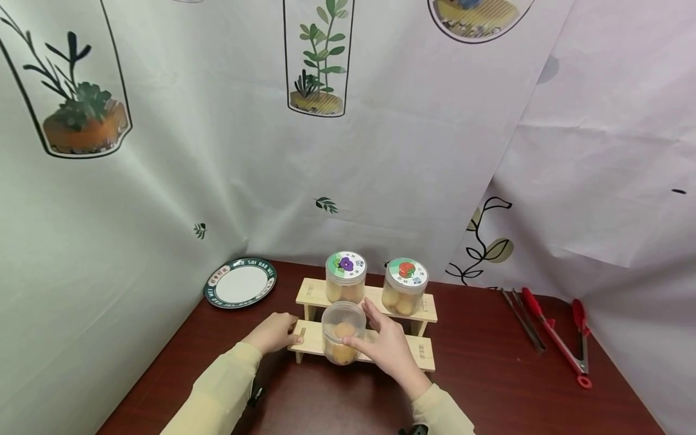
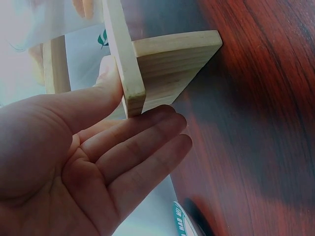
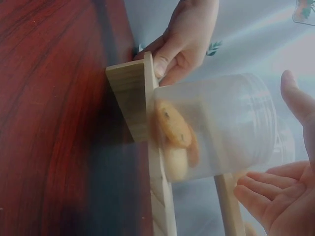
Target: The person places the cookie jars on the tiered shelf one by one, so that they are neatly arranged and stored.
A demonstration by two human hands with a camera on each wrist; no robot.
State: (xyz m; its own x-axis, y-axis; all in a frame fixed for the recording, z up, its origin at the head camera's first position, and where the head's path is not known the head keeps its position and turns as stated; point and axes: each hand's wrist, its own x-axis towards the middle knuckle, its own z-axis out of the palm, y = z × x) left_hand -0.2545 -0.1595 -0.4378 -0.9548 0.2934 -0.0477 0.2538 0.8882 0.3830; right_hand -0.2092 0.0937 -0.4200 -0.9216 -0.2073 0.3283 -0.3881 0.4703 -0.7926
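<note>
A light wooden two-step rack (image 1: 312, 339) stands on the table. On its lower step is an uncovered clear plastic jar (image 1: 342, 333) with a few cookies (image 3: 174, 129) at its bottom. My left hand (image 1: 275, 332) holds the left end of that step; the left wrist view has the thumb on top of the board (image 2: 129, 73) and the fingers beneath. Beside the jar's mouth, my right hand (image 1: 387, 349) is spread, thumb and fingers apart; in the right wrist view a gap shows between them and the rim.
Two lidded jars, one with a purple picture (image 1: 346, 277) and one with a red picture (image 1: 405, 287), stand on the upper step. A green-rimmed plate (image 1: 241, 283) lies back left. Metal tongs (image 1: 524, 320) and red-handled tongs (image 1: 557, 338) lie at right.
</note>
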